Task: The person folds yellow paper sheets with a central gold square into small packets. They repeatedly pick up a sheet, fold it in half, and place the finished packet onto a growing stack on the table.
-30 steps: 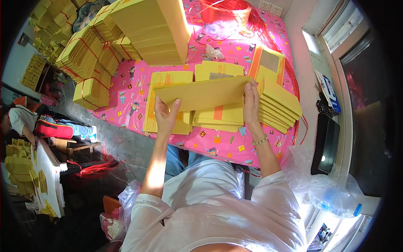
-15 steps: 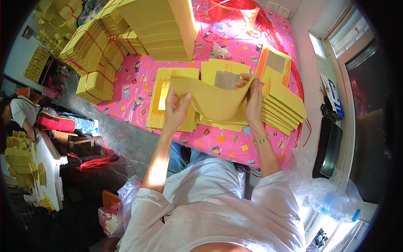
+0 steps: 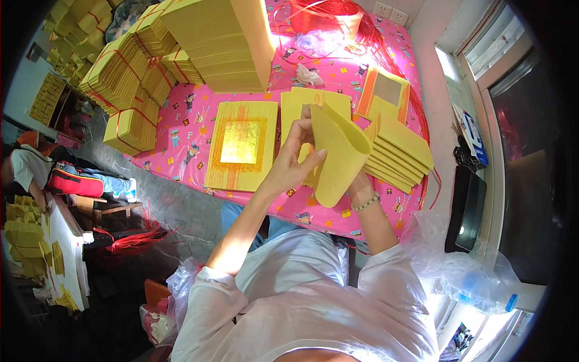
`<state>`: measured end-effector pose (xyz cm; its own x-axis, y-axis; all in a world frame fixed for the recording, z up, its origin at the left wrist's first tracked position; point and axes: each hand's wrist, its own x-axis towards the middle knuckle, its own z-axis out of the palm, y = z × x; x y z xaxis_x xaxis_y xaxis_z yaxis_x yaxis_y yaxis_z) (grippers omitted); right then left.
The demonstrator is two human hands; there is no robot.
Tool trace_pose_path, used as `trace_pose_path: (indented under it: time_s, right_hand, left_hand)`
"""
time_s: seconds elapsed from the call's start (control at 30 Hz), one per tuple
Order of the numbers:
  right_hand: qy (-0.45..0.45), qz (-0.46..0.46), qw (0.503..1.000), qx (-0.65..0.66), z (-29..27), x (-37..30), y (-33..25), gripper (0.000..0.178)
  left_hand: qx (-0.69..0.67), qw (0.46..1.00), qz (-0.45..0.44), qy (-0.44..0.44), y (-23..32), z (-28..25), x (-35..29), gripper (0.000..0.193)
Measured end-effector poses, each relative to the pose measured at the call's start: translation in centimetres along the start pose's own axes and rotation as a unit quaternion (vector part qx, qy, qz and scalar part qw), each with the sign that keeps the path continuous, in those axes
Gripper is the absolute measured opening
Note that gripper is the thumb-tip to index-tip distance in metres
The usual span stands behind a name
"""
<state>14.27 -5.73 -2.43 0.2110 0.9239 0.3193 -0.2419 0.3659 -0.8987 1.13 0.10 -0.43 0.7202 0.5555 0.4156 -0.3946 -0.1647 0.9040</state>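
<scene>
A bent yellow paper sheet (image 3: 338,160) is in the air above the near edge of the table, curled over into a loop on its right. My left hand (image 3: 292,163) is closed on its left edge, thumb in front. Behind the sheet is my right hand (image 3: 362,186), with a beaded bracelet at the wrist; its fingers are hidden. Below and left lies a yellow paper stack (image 3: 211,175) with a shiny gold square on top. Another yellow stack (image 3: 332,99) sits beyond the held sheet, partly covered. Fanned folded yellow bundles (image 3: 401,151) rest to the right.
Tall yellow paper stacks (image 3: 217,48) and red-tied bundles (image 3: 129,127) stand at the back left of the pink table cover (image 3: 181,160). Red strands surround a red roll (image 3: 329,18) at the back. Another person (image 3: 30,166) is at a white table on the left.
The wide, sagging sheet has been bent over into a loop. My left hand has moved right with it, uncovering the gold-square stack. My right hand is lower, now behind the sheet.
</scene>
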Motion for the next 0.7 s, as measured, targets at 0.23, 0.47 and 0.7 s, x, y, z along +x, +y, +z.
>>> trace_pose_path:
  time_s: [0.23, 0.47, 0.7]
  right_hand:
    - [0.106, 0.127, 0.986, 0.003, -2.2, -2.2, -0.1, 0.047]
    - [0.144, -0.003, 0.989, -0.019, -2.1, -2.0, -1.8, 0.05]
    - [0.098, 0.003, 0.965, -0.243, -1.7, -3.2, -0.7, 0.055]
  left_hand:
    - [-0.136, 0.986, -0.101, 0.008, 1.7, -0.7, 1.0, 0.051]
    - [-0.095, 0.993, -0.067, 0.022, -0.2, -3.1, 1.9, 0.046]
    - [-0.045, 0.997, -0.045, 0.036, -2.4, -1.8, 0.3, 0.053]
